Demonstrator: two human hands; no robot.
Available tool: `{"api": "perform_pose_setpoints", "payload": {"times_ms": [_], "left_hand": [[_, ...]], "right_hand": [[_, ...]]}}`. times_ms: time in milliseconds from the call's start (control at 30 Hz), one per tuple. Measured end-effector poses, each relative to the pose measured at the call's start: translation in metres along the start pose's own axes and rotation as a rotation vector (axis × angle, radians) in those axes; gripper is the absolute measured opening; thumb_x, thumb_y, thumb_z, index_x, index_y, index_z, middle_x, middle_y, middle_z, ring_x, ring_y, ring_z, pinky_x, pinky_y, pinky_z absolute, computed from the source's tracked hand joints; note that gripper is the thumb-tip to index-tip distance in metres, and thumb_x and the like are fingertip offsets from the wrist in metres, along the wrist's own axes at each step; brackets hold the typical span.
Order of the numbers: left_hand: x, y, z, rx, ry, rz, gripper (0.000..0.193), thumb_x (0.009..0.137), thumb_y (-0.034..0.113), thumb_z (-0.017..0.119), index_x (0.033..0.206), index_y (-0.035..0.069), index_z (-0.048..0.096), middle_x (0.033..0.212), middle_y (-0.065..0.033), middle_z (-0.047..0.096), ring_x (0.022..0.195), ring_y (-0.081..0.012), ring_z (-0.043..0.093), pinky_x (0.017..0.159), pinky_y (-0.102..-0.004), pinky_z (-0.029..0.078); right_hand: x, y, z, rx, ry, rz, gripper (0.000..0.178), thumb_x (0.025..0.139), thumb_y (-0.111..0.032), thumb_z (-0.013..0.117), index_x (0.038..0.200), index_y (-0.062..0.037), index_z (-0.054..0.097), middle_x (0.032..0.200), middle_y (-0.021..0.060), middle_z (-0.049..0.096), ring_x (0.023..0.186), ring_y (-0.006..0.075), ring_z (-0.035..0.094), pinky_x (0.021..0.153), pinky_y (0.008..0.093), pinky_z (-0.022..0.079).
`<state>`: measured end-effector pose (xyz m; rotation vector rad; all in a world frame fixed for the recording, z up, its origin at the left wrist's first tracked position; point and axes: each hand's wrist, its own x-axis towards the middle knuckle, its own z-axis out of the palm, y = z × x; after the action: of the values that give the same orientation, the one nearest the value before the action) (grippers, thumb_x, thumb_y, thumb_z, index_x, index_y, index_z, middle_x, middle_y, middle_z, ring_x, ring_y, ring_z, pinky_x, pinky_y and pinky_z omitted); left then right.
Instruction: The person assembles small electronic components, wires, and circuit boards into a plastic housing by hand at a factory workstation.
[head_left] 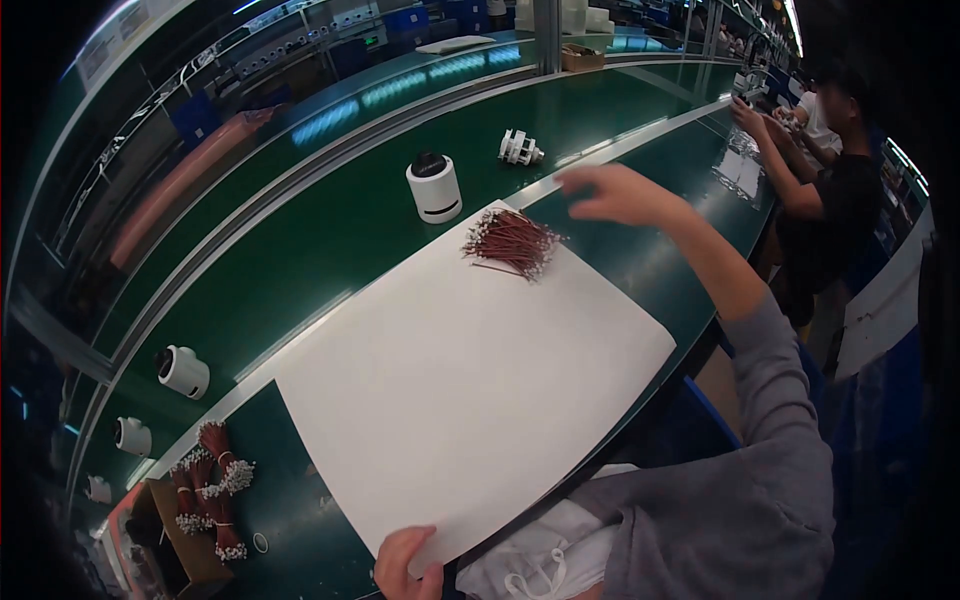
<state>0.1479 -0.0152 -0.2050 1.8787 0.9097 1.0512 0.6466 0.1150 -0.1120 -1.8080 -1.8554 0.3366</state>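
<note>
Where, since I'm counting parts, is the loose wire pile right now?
In the head view, the loose wire pile lies on the white sheet, by its far corner, a little left of the right hand.

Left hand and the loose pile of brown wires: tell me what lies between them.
In the head view, the white sheet spans the stretch from the left hand, at its near corner, to the brown wires.

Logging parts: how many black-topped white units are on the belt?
3: one unit near the wire pile, two units at lower left; a blurred white shape past them may be a fourth.
</note>
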Motion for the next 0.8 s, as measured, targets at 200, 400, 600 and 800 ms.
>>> {"api": "perform_pose_setpoints", "payload": {"times_ms": [200, 400, 600, 800], "left_hand": [[0.048, -0.017, 0.040, 0.232, -0.054, -0.240, 0.032, 0.086, 0.011, 0.058, 0.116, -0.003, 0.058, 0.107, -0.0170, 0.064, 0.102, -0.0273, 0.059, 0.092, -0.0363, 0.044], [0.061, -0.023, 0.049, -0.019, 0.019, -0.421, 0.034, 0.088, 0.010, 0.057, 0.118, -0.005, 0.055, 0.107, -0.0152, 0.064, 0.101, -0.0230, 0.059, 0.092, -0.0349, 0.044], [0.062, -0.029, 0.048, 0.026, -0.006, -0.383, 0.036, 0.086, 0.010, 0.059, 0.118, -0.005, 0.055, 0.108, -0.0152, 0.064, 0.101, -0.0240, 0.059, 0.093, -0.0356, 0.043], [0.047, -0.013, 0.040, -0.009, 0.084, -0.310, 0.049, 0.083, 0.010, 0.063, 0.127, -0.004, 0.046, 0.128, -0.0183, 0.050, 0.114, -0.0295, 0.050, 0.098, -0.0393, 0.039]], "right_hand": [[0.179, 0.184, 0.078, -0.348, 0.142, 0.205, 0.124, 0.056, -0.057, 0.079, 0.150, -0.0202, 0.008, 0.149, 0.0183, 0.023, 0.138, 0.0382, 0.019, 0.107, 0.0550, 0.021], [0.226, 0.197, 0.097, -0.047, 0.117, 0.125, 0.106, 0.060, -0.051, 0.078, 0.144, -0.0098, 0.028, 0.123, 0.0194, 0.057, 0.116, 0.0342, 0.053, 0.104, 0.0441, 0.033], [0.193, 0.011, 0.035, -0.191, -0.109, -0.146, 0.087, 0.063, -0.033, 0.080, 0.133, -0.0072, 0.034, 0.108, 0.0201, 0.062, 0.097, 0.0341, 0.062, 0.093, 0.0386, 0.042], [0.027, -0.189, 0.154, -0.535, -0.569, -1.009, 0.045, 0.070, -0.027, 0.072, 0.108, -0.0070, 0.059, 0.099, 0.0112, 0.065, 0.092, 0.0216, 0.062, 0.095, 0.0395, 0.030]]}}
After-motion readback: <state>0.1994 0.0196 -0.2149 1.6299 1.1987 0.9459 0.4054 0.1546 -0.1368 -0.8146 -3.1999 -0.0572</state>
